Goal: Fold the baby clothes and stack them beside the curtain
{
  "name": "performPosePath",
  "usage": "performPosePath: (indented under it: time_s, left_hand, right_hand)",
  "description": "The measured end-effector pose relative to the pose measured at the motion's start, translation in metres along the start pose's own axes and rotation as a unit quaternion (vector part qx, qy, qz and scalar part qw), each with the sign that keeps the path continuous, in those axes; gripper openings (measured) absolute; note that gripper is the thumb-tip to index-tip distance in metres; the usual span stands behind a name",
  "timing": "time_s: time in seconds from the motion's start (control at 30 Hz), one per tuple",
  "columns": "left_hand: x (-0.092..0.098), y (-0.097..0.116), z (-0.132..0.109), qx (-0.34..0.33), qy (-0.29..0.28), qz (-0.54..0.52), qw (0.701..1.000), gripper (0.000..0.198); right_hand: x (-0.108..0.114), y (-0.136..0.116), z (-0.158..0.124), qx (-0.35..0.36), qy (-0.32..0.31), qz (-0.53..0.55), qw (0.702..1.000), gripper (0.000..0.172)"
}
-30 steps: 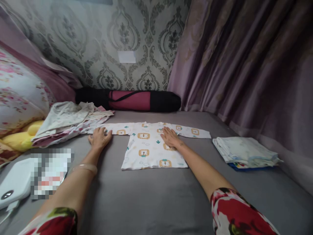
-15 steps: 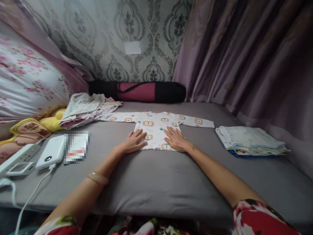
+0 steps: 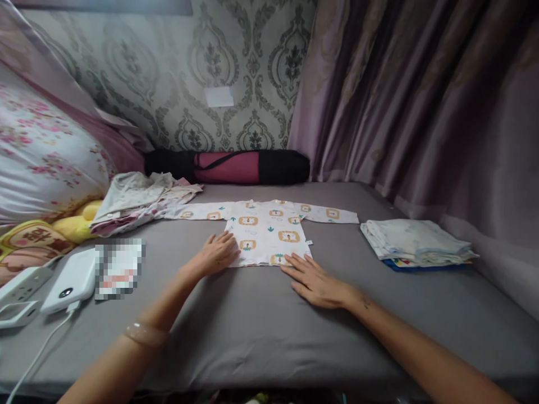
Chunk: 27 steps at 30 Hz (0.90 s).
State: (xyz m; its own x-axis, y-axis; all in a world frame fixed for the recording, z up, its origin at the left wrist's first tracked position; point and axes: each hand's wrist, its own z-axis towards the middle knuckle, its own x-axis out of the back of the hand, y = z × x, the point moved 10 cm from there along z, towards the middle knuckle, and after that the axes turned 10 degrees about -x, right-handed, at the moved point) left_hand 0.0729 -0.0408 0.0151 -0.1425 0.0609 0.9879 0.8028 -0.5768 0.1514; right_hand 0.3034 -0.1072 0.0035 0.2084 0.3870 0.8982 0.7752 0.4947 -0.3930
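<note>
A small white baby shirt (image 3: 269,230) with orange and green prints lies spread flat on the grey bed sheet (image 3: 261,325), sleeves out to both sides. My left hand (image 3: 215,255) rests flat, fingers stretched, on the shirt's lower left corner. On the sheet just below the hem lies my right hand (image 3: 315,280), flat and open, its fingertips touching the shirt's lower edge. Neither hand holds anything.
A pile of loose clothes (image 3: 138,199) lies at the left, a folded stack (image 3: 415,242) at the right. A black-and-pink rolled bag (image 3: 229,166) sits against the wall. A power bank (image 3: 69,279), power strip (image 3: 19,286), cable and floral pillow (image 3: 46,157) are at the left; curtain (image 3: 421,112) at the right.
Both hands slid down the shirt from its sleeve and chest toward the hem. My right hand has come off the cloth onto the sheet below it. The view shifted back.
</note>
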Motion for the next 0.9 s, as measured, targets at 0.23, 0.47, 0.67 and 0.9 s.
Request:
performPosePath:
  time_s: [0.23,0.47,0.67,0.9]
  left_hand:
    - [-0.017,0.059,0.044,-0.11,-0.019,-0.054,0.992,0.051]
    - [-0.001,0.063,0.061,-0.122,-0.003,-0.106,0.987,0.043]
    - [-0.002,0.061,0.082,0.038,0.091,-0.027,0.995,0.032]
    - [-0.021,0.072,0.082,0.006,0.173,0.011,0.985,0.034]
  right_hand:
    - [0.015,-0.007,-0.026,-0.005,-0.09,0.125,0.988,0.055]
    - [0.067,0.063,-0.007,-0.073,-0.078,0.38,0.919,0.048]
    - [0.144,0.179,0.034,-0.24,0.302,0.568,0.727,0.007]
    - [0.156,0.238,0.048,-0.352,0.479,0.575,0.562,0.011]
